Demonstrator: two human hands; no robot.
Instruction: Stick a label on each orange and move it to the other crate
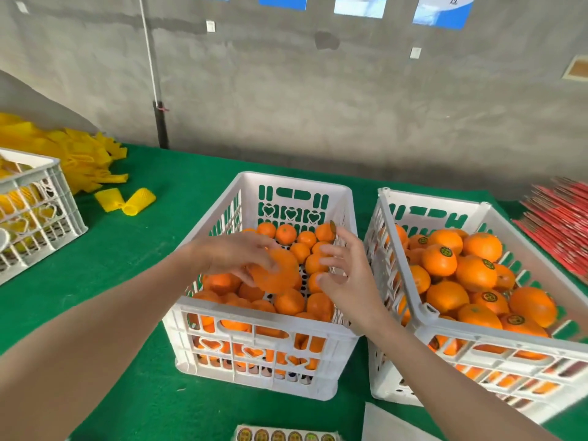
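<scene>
Two white plastic crates stand side by side on the green table. The middle crate (296, 186) holds several unlabelled oranges. The right crate (445, 202) holds several oranges with round dark labels on top. My left hand (235, 253) grips one orange (278, 273) above the middle crate. My right hand (346, 265) hovers just right of that orange, fingers spread, with a small round label (332, 228) stuck on a raised fingertip. A sheet of labels (286, 436) lies at the table's front edge.
A third white crate (35, 173) with yellow foam nets stands at the left. More yellow foam nets (79, 160) are piled behind it, with two loose ones (125, 202) nearby. Red flat packs (560, 224) are stacked at the far right. A grey wall rises behind.
</scene>
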